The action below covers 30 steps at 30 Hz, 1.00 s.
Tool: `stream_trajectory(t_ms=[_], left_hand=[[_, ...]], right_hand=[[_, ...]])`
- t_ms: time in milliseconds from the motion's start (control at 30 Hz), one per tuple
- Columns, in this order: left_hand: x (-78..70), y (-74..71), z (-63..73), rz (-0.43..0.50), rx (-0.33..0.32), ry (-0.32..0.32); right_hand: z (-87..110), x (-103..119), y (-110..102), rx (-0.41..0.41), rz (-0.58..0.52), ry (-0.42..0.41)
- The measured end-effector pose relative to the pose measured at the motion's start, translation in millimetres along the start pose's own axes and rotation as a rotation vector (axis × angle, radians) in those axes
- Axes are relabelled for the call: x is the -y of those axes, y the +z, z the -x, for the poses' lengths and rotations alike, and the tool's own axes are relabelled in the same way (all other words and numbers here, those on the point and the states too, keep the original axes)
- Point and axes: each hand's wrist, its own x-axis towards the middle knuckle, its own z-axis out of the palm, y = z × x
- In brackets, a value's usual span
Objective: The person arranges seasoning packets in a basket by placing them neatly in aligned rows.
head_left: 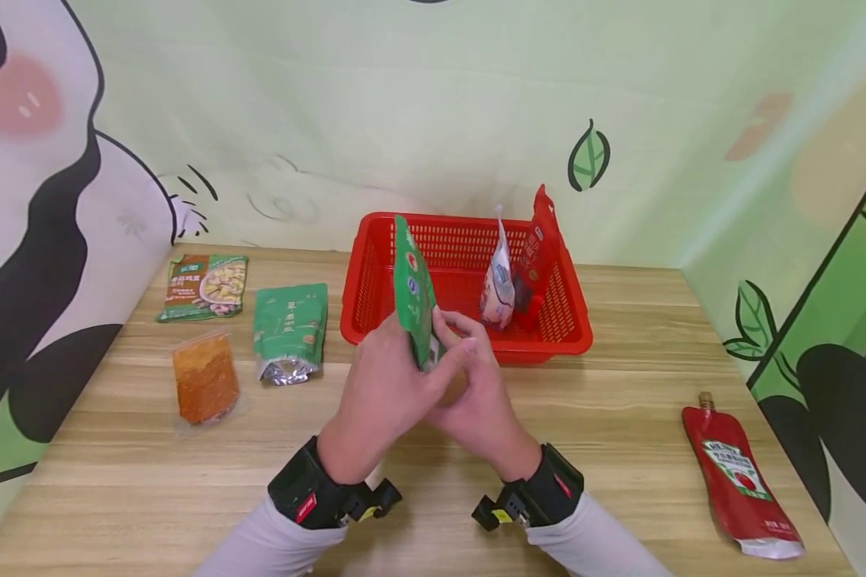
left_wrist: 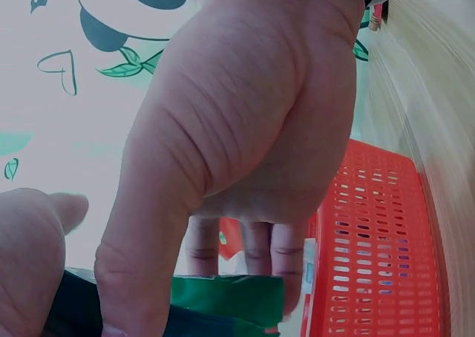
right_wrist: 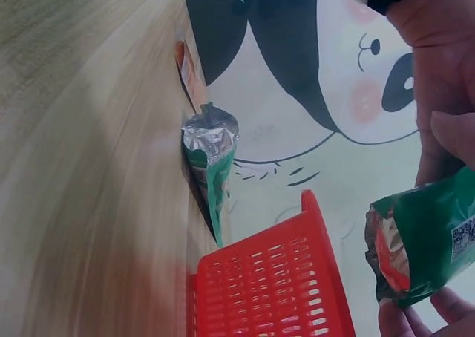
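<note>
Both hands hold a green pouch [head_left: 413,288] upright over the near left part of a red basket [head_left: 433,220]. My left hand [head_left: 386,377] grips its lower left side, with the thumb across the near face. On the right, my right hand [head_left: 476,393] pinches the pouch's lower edge. A silvery, crinkled end and a printed code show on the pouch [right_wrist: 427,237] in the right wrist view. Inside the basket a white and pink packet [head_left: 499,280] and a red packet [head_left: 537,256] stand upright toward the right.
On the table's left lie a green food packet with a dish picture [head_left: 205,287], another green pouch [head_left: 291,328] with a silvery end, and a clear bag of orange-brown contents [head_left: 205,378]. A red Heinz spout pouch [head_left: 739,477] lies at the right. A printed cloth wall [head_left: 332,120] stands behind.
</note>
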Motion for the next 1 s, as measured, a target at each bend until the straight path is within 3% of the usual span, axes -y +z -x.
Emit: stream_trajectory(t_ms=[233, 500, 800, 1000], left_hand=[[3.1, -0.8, 1.2, -0.03, -0.037, 0.055], [0.8, -1.0, -2.9, -0.112, -0.005, 0.069], [2.7, 1.8, -11.7, -0.143, 0.04, 0.077], [5.3, 2.3, -16.8, -0.155, 0.035, 0.086]], right_hand=[[-0.6, 0.1, -7.3, 0.072, 0.024, -0.022], [-1.8, 5.1, -24.9, 0.147, 0.055, 0.014], [-4.4, 9.1, -44.9, 0.172, 0.286, 0.022], [-14.5, 4.2, -65.2, 0.17, 0.55, 0.09]])
